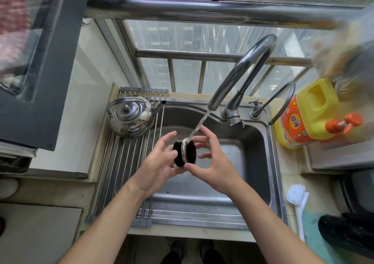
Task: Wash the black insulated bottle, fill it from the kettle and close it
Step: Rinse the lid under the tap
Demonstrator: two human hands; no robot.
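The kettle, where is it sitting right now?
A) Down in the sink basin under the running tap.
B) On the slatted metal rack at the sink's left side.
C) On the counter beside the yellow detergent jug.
B: the kettle stands on the slatted rack over the left edge of the sink, away from the water stream.
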